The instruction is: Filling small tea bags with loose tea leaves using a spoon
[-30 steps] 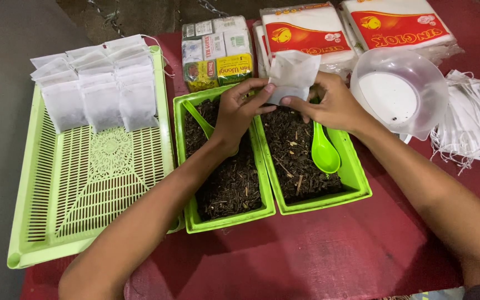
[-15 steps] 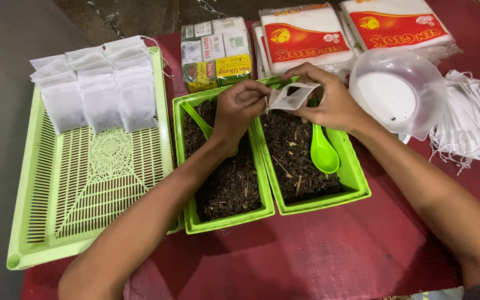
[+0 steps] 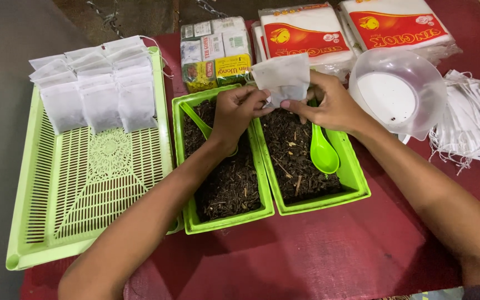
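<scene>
Both hands are pinching a white filter bag (image 3: 282, 79) over the two green trays of dried leaves (image 3: 306, 161), left hand (image 3: 237, 114) and right hand (image 3: 329, 105) grasping its lower edge. The bag is now standing upright above the fingers, unfolded since the crumpled moment before.

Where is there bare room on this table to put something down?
The near red tabletop, in front of the two green bins and between the forearms, is bare. The slotted green tray is open below its white filled bags. The far edge is crowded with packets, a clear bowl and loose bags.
</scene>
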